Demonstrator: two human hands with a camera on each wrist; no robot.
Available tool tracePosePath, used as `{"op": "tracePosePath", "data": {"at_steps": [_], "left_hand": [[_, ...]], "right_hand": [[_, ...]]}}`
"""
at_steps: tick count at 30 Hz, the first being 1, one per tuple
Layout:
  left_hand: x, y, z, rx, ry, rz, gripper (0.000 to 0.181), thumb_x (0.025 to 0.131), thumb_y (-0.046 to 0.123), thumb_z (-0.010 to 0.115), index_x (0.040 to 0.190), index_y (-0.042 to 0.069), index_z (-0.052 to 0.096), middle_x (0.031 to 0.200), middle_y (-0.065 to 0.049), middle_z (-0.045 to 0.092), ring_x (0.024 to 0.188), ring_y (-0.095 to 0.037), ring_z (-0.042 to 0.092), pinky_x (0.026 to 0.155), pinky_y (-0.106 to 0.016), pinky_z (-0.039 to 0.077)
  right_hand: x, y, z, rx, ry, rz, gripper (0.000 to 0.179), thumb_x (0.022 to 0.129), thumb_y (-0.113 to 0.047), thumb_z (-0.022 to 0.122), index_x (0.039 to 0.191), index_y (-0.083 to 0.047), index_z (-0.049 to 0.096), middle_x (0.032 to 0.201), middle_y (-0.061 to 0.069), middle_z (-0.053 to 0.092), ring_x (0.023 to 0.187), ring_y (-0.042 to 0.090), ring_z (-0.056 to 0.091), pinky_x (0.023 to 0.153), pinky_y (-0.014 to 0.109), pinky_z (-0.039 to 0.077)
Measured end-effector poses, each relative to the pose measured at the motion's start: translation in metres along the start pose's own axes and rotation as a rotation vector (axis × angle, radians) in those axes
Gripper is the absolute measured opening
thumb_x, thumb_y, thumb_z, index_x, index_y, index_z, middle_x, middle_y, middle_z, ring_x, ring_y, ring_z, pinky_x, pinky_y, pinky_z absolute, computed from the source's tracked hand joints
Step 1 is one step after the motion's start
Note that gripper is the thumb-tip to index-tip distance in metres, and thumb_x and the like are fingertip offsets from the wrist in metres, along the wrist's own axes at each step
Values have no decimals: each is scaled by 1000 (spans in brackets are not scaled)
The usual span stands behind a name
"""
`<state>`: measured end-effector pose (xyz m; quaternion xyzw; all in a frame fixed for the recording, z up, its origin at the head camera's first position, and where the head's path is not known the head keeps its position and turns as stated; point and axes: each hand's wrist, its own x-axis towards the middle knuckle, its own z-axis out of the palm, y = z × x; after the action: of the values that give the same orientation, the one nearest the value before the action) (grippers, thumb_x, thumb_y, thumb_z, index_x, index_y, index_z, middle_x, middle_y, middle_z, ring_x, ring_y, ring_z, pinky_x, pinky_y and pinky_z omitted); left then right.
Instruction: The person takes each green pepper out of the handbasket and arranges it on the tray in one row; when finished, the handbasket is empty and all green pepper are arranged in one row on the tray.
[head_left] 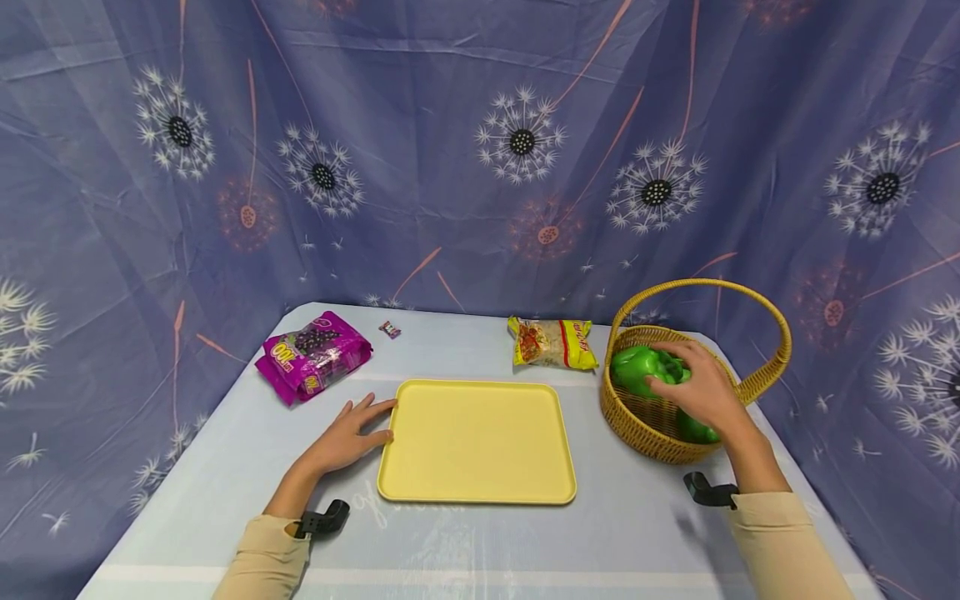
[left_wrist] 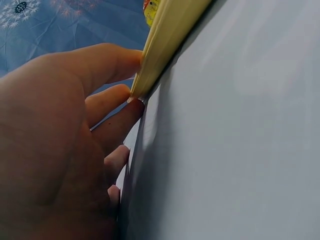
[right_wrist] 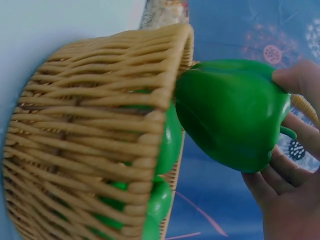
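My right hand holds a green bell pepper by its stem end, thumb on one side and fingers on the other. The pepper is at the mouth of a woven basket with a tall arched handle. More green peppers lie inside the basket, partly hidden by its weave. At the left, my left hand rests beside a yellow rectangular tray, its thumb and fingers spread and touching the tray's left rim. The left wrist view shows the fingertips against that rim.
A purple snack bag lies at the back left, beside a tiny wrapped piece. Behind the tray lies a yellow and clear food packet, left of the basket. A blue dandelion-print curtain hangs around the white table.
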<state>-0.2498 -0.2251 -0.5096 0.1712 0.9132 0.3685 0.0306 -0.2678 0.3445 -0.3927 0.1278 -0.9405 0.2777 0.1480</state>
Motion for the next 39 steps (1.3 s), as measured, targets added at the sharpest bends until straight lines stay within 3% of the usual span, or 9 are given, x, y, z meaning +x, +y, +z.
{"op": "tracePosePath", "data": {"at_steps": [6,16,28,39], "left_hand": [[0,-2,1,15,6,28,58,93,36,63,145,16,46,151,-20,32,142,-39,14,113,-58,-1],[-5,2,2,21,-6,-7,59,94,40,61,146,19,44,153,-21,26,143,-41,10,112,-61,1],[-18,7,-2,32,-10,-11,61,92,39,63,146,17,44,153,-22,27,142,-42,10,112,-62,2],[-19,7,-1,31,-12,25,62,92,41,62,146,15,45,151,-19,32,142,-38,15,114,-58,1]], "right_hand": [[3,-13,-2,8,34,-26,62,80,-40,77,133,-14,56,136,15,48,120,41,44,86,62,41],[14,-39,2,21,43,-114,59,80,-36,78,132,-16,59,133,6,52,110,31,53,82,52,49],[31,-58,33,81,5,-171,58,79,-40,78,130,-19,60,130,5,54,109,28,54,82,51,51],[44,-78,65,104,-106,-210,57,81,-43,75,132,-21,59,127,3,53,104,24,54,79,47,49]]}}
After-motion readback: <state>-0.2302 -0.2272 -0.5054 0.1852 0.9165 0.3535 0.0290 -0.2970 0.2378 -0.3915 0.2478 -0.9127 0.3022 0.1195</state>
